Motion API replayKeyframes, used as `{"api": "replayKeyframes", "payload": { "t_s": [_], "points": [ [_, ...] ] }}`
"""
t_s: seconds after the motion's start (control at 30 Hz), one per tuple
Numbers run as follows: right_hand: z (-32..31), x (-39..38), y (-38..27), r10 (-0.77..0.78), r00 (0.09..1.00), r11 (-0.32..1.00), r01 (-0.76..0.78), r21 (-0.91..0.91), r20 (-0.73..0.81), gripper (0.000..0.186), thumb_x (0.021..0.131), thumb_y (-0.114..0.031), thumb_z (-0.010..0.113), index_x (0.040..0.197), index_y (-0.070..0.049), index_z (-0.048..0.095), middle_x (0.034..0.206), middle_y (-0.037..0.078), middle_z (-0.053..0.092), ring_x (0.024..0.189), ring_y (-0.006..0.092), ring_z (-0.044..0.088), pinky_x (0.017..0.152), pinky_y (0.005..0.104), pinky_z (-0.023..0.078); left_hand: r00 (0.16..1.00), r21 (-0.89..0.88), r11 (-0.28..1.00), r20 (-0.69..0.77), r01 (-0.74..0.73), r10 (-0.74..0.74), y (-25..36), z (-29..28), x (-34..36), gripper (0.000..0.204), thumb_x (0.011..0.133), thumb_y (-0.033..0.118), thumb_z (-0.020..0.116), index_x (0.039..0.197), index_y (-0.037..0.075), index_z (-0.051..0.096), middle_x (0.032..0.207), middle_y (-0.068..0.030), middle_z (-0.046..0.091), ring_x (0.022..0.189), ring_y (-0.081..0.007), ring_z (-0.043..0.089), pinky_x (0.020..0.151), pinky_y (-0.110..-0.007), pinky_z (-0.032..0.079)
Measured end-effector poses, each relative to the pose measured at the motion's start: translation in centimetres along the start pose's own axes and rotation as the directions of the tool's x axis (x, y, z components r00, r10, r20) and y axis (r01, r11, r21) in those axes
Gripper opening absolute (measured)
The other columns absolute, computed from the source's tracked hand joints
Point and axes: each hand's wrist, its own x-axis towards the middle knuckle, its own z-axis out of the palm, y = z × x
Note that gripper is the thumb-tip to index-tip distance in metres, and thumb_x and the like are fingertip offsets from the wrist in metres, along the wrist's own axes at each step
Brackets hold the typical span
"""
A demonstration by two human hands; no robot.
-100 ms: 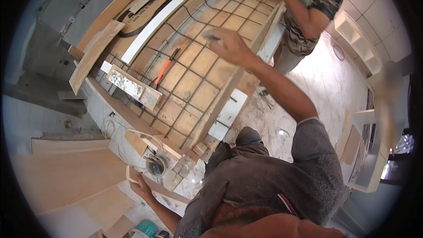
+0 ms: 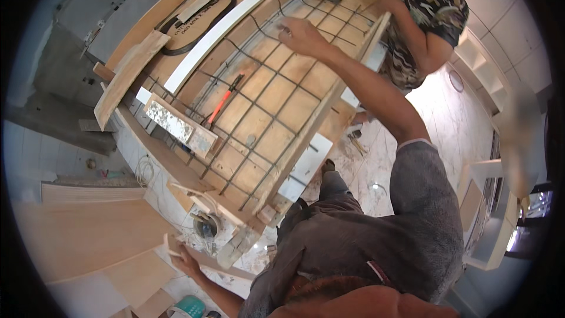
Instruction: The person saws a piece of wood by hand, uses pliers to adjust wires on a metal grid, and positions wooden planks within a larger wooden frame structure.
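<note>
My right hand [image 2: 303, 38] reaches over the steel rebar grid [image 2: 275, 119] inside a wooden formwork box [image 2: 306, 112], its fingers curled around something I cannot make out. My left hand [image 2: 186, 259] grips a small pale wood piece [image 2: 169, 242] low on the left, outside the box. An orange-handled tool [image 2: 220, 106] lies among the bars. A white strip [image 2: 212, 41], a loose plank [image 2: 129, 76] and a speckled board [image 2: 173, 123] rest across the form.
A co-worker in camouflage [image 2: 432, 20] works at the box's upper right. A bucket with tools [image 2: 205, 227], coiled cable [image 2: 144, 169], plywood sheets [image 2: 94, 235] and a teal bucket [image 2: 188, 307] are on the left floor. A shelving unit [image 2: 481, 212] stands at right.
My right hand has moved up toward the back of the grid. The box and co-worker appear slightly further right in view.
</note>
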Motion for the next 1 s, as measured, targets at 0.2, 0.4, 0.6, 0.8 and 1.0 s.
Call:
{"api": "replayKeyframes", "payload": {
  "t_s": [0.2, 0.4, 0.6, 0.8, 1.0],
  "points": [
    [6.1, 7.5, 23.6, 0.22, 0.927, 0.904, -0.077, -0.421, 0.303, 0.03, 0.081, -0.017, 0.052, 0.101, 0.002, 0.06, 0.103, 0.024, 0.063, 0.099, 0.0408, 0.059, 0.085, 0.0474, 0.047, 0.927, 0.271, 0.889, -0.175, 0.37, -0.332, -1.7, -3.7, -7.9, 0.053, 0.092, 0.035, 0.059, 0.12, -0.01, 0.052, 0.106, -0.0233, 0.063, 0.091, -0.0294, 0.062, 0.081, -0.038, 0.049],
    [8.9, 10.9, 39.7, 0.558, 0.812, 0.726, -0.379, -0.574, 0.169, 0.03, 0.082, -0.015, 0.054, 0.108, -0.003, 0.061, 0.115, 0.022, 0.06, 0.109, 0.036, 0.058, 0.091, 0.0489, 0.046, 0.789, 0.274, 0.805, -0.512, 0.526, -0.341, 8.7, -6.9, -11.4, 0.062, 0.09, 0.039, 0.06, 0.127, -0.01, 0.047, 0.114, -0.0245, 0.059, 0.097, -0.0308, 0.06, 0.085, -0.038, 0.047],
    [8.1, 11.3, 47.8, 0.632, 0.775, 0.581, -0.48, -0.658, -0.008, 0.027, 0.081, -0.015, 0.059, 0.106, -0.004, 0.062, 0.11, 0.019, 0.062, 0.109, 0.0358, 0.058, 0.091, 0.0454, 0.048, 0.612, 0.268, 0.706, -0.737, 0.655, -0.288, 13.5, -7.0, -16.8, 0.064, 0.09, 0.039, 0.061, 0.128, -0.009, 0.046, 0.115, -0.0242, 0.058, 0.098, -0.0305, 0.06, 0.085, -0.038, 0.047],
    [8.5, 10.2, 52.0, 0.648, 0.76, 0.538, -0.507, -0.673, -0.055, 0.067, 0.079, -0.021, 0.064, 0.138, -0.009, 0.033, 0.132, 0.02, 0.045, 0.125, 0.0372, 0.041, 0.103, 0.0491, 0.033, 0.467, 0.19, 0.633, -0.83, 0.75, -0.305, 13.9, -6.7, -24.5, 0.066, 0.089, 0.04, 0.061, 0.13, -0.009, 0.045, 0.116, -0.0238, 0.058, 0.098, -0.0303, 0.059, 0.085, -0.038, 0.047],
    [7.7, 10.9, 57.5, 0.512, 0.85, 0.628, -0.274, -0.729, 0.122, 0.065, 0.083, -0.022, 0.061, 0.14, -0.009, 0.032, 0.134, 0.021, 0.045, 0.124, 0.0382, 0.043, 0.102, 0.0499, 0.035, 0.374, 0.128, 0.586, -0.871, 0.8, -0.32, 13.3, -7.3, -32.1, 0.068, 0.089, 0.041, 0.062, 0.131, -0.009, 0.043, 0.117, -0.0235, 0.057, 0.099, -0.03, 0.059, 0.085, -0.038, 0.047]
  ]
}}
